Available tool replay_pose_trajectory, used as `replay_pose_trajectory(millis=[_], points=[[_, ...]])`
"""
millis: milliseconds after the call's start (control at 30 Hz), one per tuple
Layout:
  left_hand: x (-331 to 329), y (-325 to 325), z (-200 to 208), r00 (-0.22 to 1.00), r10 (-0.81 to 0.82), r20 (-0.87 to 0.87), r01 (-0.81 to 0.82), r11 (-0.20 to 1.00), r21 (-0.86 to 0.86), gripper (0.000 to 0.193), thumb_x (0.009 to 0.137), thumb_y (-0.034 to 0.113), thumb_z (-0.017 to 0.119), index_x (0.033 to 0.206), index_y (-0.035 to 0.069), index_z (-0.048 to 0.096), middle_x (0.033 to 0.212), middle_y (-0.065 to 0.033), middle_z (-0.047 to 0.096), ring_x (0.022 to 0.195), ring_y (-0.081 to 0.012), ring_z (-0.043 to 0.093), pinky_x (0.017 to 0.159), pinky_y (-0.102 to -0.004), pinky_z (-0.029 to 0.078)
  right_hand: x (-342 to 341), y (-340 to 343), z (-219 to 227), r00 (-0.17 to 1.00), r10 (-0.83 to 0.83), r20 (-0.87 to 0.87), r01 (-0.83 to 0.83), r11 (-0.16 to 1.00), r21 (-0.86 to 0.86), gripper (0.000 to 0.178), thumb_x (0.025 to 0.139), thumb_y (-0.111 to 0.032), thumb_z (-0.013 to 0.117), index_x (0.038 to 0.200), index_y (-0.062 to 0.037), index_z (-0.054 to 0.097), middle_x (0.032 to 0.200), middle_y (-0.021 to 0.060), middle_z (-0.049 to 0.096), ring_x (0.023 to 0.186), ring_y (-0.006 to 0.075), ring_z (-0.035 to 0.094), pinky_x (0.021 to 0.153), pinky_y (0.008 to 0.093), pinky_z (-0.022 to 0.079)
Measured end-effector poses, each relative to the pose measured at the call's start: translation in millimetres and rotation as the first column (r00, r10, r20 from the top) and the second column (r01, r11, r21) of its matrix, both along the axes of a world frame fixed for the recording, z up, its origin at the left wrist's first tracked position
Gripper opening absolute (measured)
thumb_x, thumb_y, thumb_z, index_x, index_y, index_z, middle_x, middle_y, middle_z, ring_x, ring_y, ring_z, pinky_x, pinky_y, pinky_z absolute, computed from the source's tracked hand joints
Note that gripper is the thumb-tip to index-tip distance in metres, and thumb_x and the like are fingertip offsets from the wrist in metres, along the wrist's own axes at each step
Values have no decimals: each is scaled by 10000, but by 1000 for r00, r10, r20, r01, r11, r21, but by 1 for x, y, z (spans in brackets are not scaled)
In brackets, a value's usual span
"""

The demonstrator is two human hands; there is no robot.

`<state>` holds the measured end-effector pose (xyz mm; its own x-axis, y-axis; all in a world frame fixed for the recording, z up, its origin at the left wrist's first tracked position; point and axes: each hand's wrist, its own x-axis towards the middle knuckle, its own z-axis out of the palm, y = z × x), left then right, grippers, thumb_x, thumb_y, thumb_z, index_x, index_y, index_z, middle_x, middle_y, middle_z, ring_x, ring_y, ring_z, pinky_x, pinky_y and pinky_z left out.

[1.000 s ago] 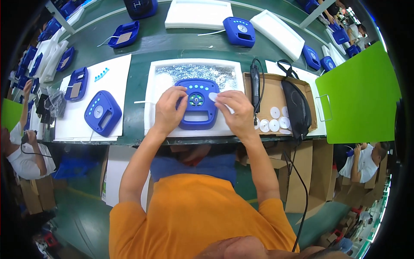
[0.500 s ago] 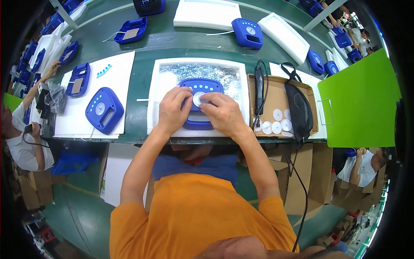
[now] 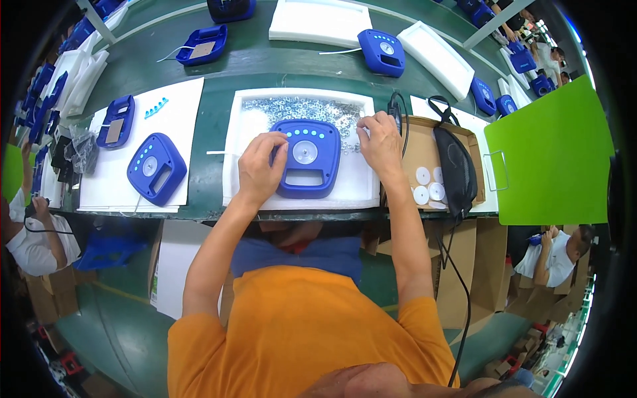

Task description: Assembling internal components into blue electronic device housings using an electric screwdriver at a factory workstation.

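A blue plastic housing (image 3: pixel 323 180) with a rectangular opening and a row of pale round dots lies flat in a white foam tray (image 3: pixel 231 126). At its middle is a pale round disc (image 3: pixel 304 152) with a small metal centre. My left hand (image 3: pixel 261 166) is at the housing's left edge, fingers curled against it. Small shiny metal nuts (image 3: pixel 292 106) are spread along the tray's far side. Over the tray's right rim, beside the nuts, is my right hand (image 3: pixel 381 142), with fingers bent together; whatever is between them is too small to make out.
To the right, a cardboard box (image 3: pixel 415 142) holds white discs (image 3: pixel 423 176) and a black pouch (image 3: pixel 456 166). Beyond it stands a green board (image 3: pixel 551 156). Another blue housing (image 3: pixel 157 169) lies on white sheeting at left. More housings and foam trays (image 3: pixel 318 20) occupy the far bench.
My right hand has left the housing's central disc and moved right to the tray's rim. My left hand has drawn slightly left, so the disc is now uncovered.
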<state>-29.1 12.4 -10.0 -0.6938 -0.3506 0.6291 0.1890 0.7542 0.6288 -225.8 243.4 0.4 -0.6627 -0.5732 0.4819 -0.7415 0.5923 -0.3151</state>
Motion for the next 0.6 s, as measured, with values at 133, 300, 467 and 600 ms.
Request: replay_pose_trajectory(millis=[133,300,467,600], points=[[1,0,0,1000,6,-6,-6,1000,21,57,1006,8,777,1051,10,743,1100,-163,818,1010,-365,798,874,-441,632,-5,-5,-3,999,39,38,-42,996,77,147,915,-117,882,1052,-93,834,1084,95,689,1098,326,687,922,473,610],[0,-1,-2,1000,4,-9,-3,999,38,59,1005,6,780,1051,8,743,1096,-165,817,1009,-366,799,876,-439,633,-6,-13,-5,998,56,12,-57,994,95,153,931,-120,872,1077,-103,828,1076,90,688,1098,329,683,931,478,595],[0,-1,-2,1000,0,-15,0,999,46,60,1003,4,781,1050,7,743,1089,-164,816,1007,-366,799,878,-438,633,-11,-12,-6,997,76,-2,-75,988,137,114,936,-124,861,1029,-97,802,1082,93,695,1100,331,682,932,483,599],[0,-1,0,1000,0,-12,1,999,50,57,1003,2,780,1048,7,745,1087,-165,816,1006,-365,800,881,-439,633,-13,-10,-3,999,38,-30,-34,990,135,78,932,-119,844,967,-73,792,1059,110,711,1094,339,694,920,488,611]])
